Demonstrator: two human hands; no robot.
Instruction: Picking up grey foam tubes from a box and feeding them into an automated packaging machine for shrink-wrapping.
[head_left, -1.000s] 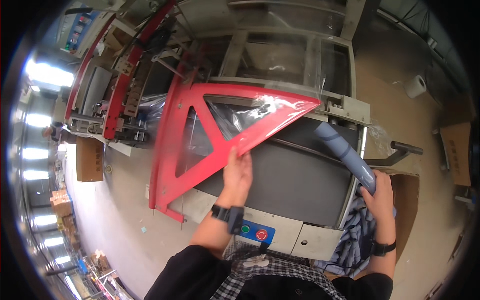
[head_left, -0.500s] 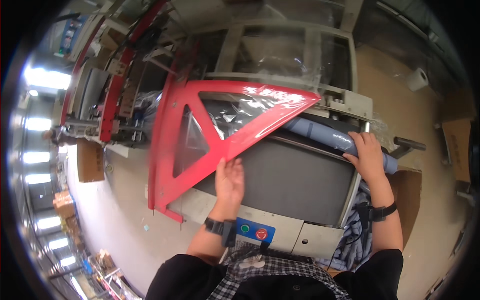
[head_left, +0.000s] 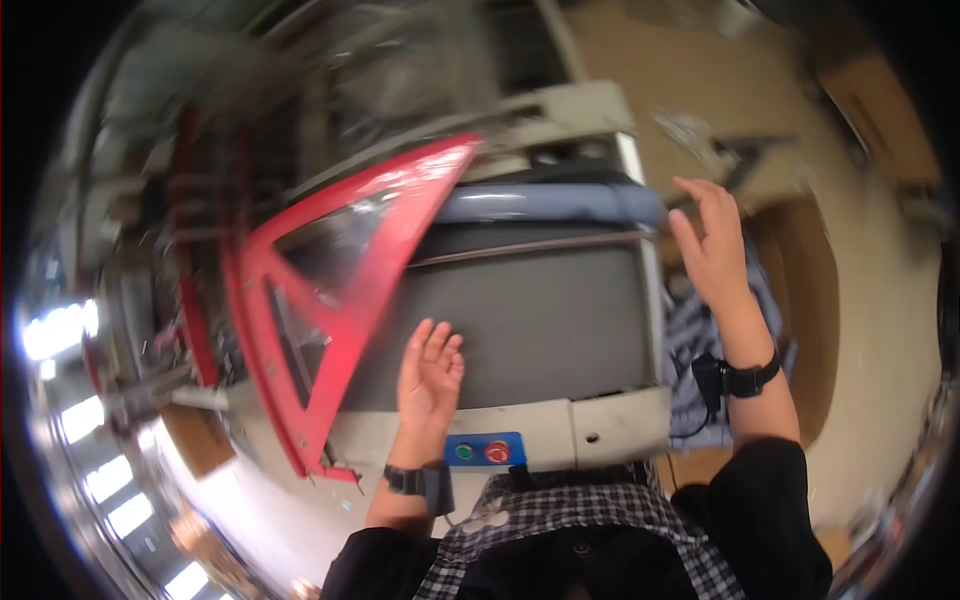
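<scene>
My left hand (head_left: 430, 375) hovers over the grey belt (head_left: 540, 310) of a machine. Its palm faces up and its slightly curled fingers hold nothing. Just left of it slants a red triangular frame (head_left: 410, 225) with clear film across its openings; hand and frame are apart. At the belt's far side lies a shiny blue-grey roll (head_left: 540, 203), its left end hidden behind the red frame. Beyond the roll's right end is my right hand (head_left: 712, 245), thumb and fingers spread, with nothing in it.
A blue panel (head_left: 484, 450) with a green and a red button sits on the machine's near edge. To the right, a brown carton (head_left: 810, 300) stands beside a heap of blue-grey rolled pieces (head_left: 690, 350). Another carton (head_left: 200, 440) is at the left.
My right hand has let go of the roll and moved off its right end. My left hand has come away from the red frame's edge. The whole view has turned.
</scene>
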